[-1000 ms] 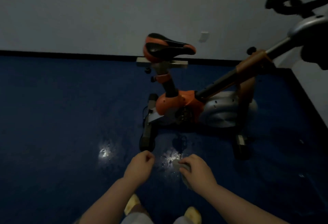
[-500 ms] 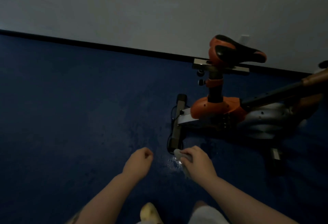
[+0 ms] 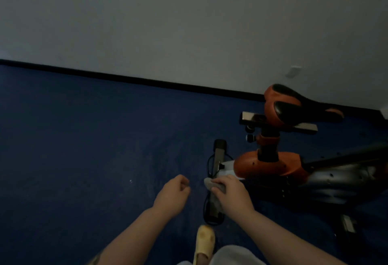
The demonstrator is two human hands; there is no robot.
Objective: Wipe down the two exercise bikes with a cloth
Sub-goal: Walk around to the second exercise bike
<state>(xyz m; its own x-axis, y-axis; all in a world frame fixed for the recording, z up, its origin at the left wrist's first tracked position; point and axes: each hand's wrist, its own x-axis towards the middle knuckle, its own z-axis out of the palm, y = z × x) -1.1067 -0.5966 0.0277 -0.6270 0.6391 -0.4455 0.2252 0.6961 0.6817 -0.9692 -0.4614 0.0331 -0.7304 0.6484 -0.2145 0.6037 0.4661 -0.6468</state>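
Cloth [image 3: 212, 184] sits bunched under my right hand [image 3: 231, 193], fingers curled round it, over the bike's [image 3: 273, 164] rear foot bar [image 3: 217, 180], whose long axis runs away from me, nearer this hand than my fisted, empty left hand [image 3: 173, 194].

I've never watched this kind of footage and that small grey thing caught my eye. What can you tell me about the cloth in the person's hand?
The cloth is small, pale grey and looks soft, bunched into a wad. The right hand grips it, fingers curled over it, so only one rounded end shows. It is held in front of the exercise bike's rear floor bar; whether it touches the bar cannot be told in the dim light.
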